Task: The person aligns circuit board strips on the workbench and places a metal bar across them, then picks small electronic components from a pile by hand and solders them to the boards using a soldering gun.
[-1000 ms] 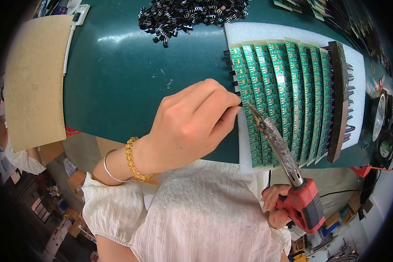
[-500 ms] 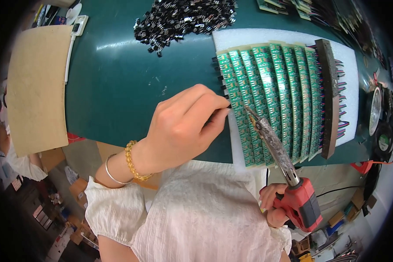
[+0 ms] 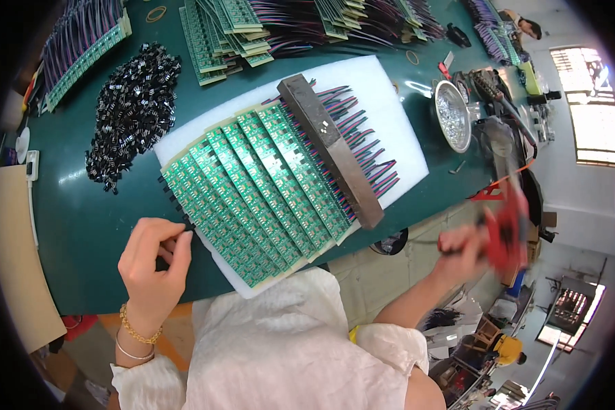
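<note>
My left hand [image 3: 154, 263] is at the left edge of the overlapping green circuit boards [image 3: 253, 195], thumb and forefinger pinched on a small black connector [image 3: 187, 226]. More black connectors stick out along that edge. The boards lie on a white foam sheet [image 3: 403, 137], and a heavy brown bar [image 3: 331, 150] rests across their wired end. Off to the right, well away from the boards, my right hand [image 3: 468, 247] grips a red-handled soldering iron [image 3: 511, 229]. Motion smears both; the iron's tip cannot be made out.
A heap of black connectors [image 3: 133, 113] lies at the left on the green table [image 3: 82, 253]. Stacked boards with wires [image 3: 215, 41] sit along the far side. At the right is a round metal bowl [image 3: 452, 116] among tools. A beige panel [image 3: 20, 260] stands at the left edge.
The soldering iron has left the boards and swung to the right with my right hand. My left hand stays pinched at the boards' edge. The view has turned toward the right.
</note>
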Motion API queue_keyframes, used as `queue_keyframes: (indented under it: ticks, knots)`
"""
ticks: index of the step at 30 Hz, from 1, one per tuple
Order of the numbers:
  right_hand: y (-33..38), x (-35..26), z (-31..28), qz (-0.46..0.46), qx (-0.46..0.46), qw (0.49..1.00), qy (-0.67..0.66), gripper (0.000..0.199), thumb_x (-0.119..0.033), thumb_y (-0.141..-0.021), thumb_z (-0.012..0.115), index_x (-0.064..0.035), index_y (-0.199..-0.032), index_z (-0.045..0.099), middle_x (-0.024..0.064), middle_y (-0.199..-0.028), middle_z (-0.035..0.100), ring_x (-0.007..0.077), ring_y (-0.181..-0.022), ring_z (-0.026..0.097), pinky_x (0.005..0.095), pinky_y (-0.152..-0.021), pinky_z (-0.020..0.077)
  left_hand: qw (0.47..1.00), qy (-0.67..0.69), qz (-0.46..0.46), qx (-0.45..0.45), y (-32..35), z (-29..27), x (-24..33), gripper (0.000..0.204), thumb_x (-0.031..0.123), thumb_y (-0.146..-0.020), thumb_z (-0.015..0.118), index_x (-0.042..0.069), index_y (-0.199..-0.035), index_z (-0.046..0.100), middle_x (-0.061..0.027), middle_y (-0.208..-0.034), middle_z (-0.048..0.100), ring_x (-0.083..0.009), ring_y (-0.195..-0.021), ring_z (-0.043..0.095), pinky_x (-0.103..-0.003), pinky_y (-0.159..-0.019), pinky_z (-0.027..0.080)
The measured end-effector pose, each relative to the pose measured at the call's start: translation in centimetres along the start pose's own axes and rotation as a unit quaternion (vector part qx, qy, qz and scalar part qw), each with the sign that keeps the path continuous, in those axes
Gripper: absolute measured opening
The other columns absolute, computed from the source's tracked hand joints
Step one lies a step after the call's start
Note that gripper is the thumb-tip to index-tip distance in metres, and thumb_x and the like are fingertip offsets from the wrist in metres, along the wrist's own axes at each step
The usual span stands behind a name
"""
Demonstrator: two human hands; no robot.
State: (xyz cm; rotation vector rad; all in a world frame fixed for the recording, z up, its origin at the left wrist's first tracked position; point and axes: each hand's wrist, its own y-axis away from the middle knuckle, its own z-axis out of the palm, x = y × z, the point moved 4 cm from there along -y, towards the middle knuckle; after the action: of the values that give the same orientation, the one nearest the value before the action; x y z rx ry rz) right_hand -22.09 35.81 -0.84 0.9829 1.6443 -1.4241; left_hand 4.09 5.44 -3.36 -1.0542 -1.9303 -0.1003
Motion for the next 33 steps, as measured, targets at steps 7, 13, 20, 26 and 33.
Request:
queue_keyframes:
  ticks: [7, 13, 20, 26, 33]
  knots:
    - [0.8, 1.4, 2.3, 0.063, -0.004, 0.994, -0.090, 0.042, -0.031, -0.097, 0.053, 0.0014, -0.123, 0.046, -0.0016, -0.054, 0.037, 0.0088, -0.042, 0.038, 0.0248, -0.040, 0.0343, 0.999, -0.033, -0.032, 0.005, 0.4, -0.5, -0.9, 0.019, -0.007, -0.075, 0.069, 0.001, -0.092, 0.063, -0.0085, -0.081, 0.060, -0.0142, -0.057, 0.055, -0.025, -0.048, 0.045]
    - [9.0, -1.0, 4.6, 0.127, -0.215, 0.943, -0.221, 0.069, -0.054, -0.091, 0.051, -0.0006, -0.131, 0.036, 0.0007, -0.050, 0.039, 0.0114, -0.037, 0.036, 0.0282, -0.040, 0.0362, 0.999, -0.040, 0.030, -0.006, 0.2, -0.5, -1.2, 0.015, -0.002, -0.075, 0.069, 0.001, -0.087, 0.060, -0.0080, -0.079, 0.060, -0.0219, -0.065, 0.061, -0.030, -0.054, 0.050]
    - [12.9, -1.4, 4.6, 0.242, -0.481, 0.835, -0.115, 0.064, -0.053, -0.090, 0.055, -0.0017, -0.124, 0.040, 0.0040, -0.048, 0.045, 0.0158, -0.037, 0.042, 0.0310, -0.041, 0.0375, 0.999, -0.019, 0.051, 0.008, -0.1, 0.2, -1.8, 0.019, -0.008, -0.073, 0.070, -0.001, -0.088, 0.062, -0.0075, -0.080, 0.062, -0.0111, -0.052, 0.054, -0.023, -0.045, 0.042]
    - [15.9, -0.5, 5.8, 0.269, -0.494, 0.816, -0.133, 0.074, -0.064, -0.079, 0.061, -0.0039, -0.116, 0.042, -0.0009, -0.049, 0.044, 0.0149, -0.040, 0.045, 0.0305, -0.045, 0.0394, 0.998, -0.028, 0.059, 0.008, -0.1, 0.4, -2.0, 0.019, -0.008, -0.072, 0.070, -0.001, -0.087, 0.062, -0.0074, -0.078, 0.062, -0.0107, -0.050, 0.052, -0.023, -0.046, 0.042]
    - [15.8, 0.0, 6.2, 0.307, -0.501, 0.805, -0.085, 0.070, -0.064, -0.080, 0.060, -0.0044, -0.112, 0.043, -0.0012, -0.050, 0.044, 0.0153, -0.040, 0.045, 0.0307, -0.046, 0.0402, 0.998, -0.010, 0.061, 0.000, -0.3, 0.4, -2.2, 0.020, -0.009, -0.071, 0.070, -0.001, -0.086, 0.061, -0.0073, -0.076, 0.061, -0.0108, -0.050, 0.051, -0.023, -0.045, 0.041]
